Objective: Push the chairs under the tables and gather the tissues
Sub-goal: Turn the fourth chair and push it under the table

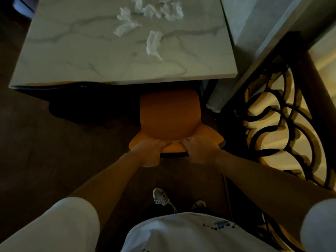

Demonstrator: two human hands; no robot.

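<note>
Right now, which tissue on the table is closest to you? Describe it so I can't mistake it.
Start at the marble-patterned table in front of the orange chair that both hands grip. On its right half lies a long crumpled white tissue, running roughly toward the near edge. Unlike the others bunched at the far edge, it lies alone and nearest the chair.
</note>
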